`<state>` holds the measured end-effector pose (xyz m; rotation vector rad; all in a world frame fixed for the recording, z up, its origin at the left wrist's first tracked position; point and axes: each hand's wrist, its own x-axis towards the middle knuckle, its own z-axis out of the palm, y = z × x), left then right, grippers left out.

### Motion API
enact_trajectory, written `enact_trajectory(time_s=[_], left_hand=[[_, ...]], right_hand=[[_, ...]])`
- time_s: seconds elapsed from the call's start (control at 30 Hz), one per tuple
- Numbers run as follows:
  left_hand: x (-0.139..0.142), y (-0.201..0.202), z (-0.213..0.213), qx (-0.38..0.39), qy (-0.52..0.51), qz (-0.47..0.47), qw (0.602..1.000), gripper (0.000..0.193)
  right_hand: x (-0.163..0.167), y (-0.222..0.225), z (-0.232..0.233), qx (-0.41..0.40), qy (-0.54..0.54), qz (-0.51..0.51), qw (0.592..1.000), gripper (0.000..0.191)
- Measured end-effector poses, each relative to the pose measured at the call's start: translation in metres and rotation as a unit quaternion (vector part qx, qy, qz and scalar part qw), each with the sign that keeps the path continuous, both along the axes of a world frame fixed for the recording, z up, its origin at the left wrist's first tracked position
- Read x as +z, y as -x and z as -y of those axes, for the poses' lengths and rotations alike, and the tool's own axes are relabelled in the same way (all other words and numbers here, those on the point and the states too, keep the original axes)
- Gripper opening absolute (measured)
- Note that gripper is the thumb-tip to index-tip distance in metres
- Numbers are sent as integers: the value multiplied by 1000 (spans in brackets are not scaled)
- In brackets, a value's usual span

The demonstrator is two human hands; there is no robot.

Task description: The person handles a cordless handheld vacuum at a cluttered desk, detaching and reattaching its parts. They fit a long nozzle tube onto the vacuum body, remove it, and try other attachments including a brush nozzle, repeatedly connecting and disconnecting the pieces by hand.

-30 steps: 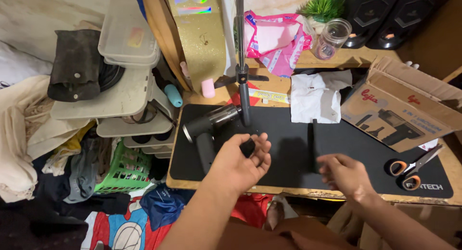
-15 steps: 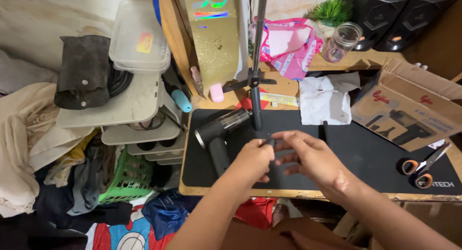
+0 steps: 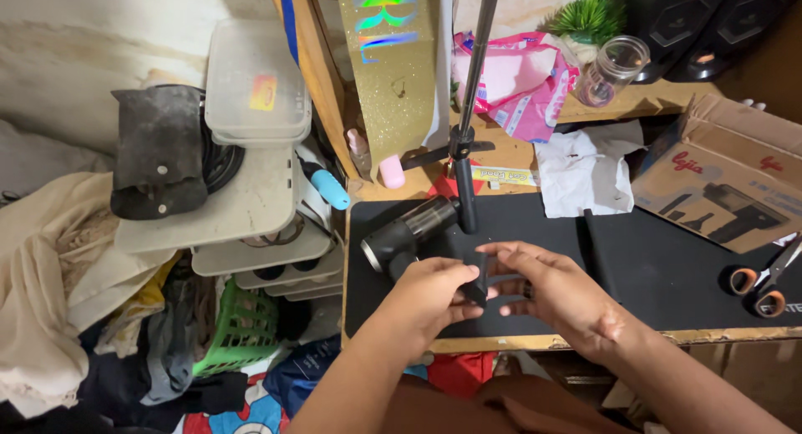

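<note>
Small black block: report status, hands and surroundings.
Both hands, left and right, pinch small black block. Above black desk mat. Black massage gun just behind.

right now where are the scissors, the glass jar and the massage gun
scissors (image 3: 762,289), head view, on the orange handle loops
glass jar (image 3: 612,70), head view, on its clear side wall
massage gun (image 3: 407,230), head view, on the black barrel

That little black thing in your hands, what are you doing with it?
A person is holding a small black block with both hands over a black desk mat. The left hand grips it from the left side and the right hand has fingers on it from the right. Just behind it a black massage gun lies on the mat beside a tripod pole. Orange-handled scissors rest at the mat's right end, near a cardboard box.
</note>
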<state>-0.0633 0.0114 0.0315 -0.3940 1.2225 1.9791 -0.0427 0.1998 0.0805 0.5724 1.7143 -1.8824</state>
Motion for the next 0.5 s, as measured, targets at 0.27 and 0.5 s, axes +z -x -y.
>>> enact_trajectory(time_s=[0.27,0.5], left_hand=[[-2,27,9,105,-46,50,992,31],[5,32,-1,117,-38,85,989,31]], right_hand=[[-72,9,-55,2,-402,-71,913,41],[-129,1,-129,120,-607,-26,785,51]])
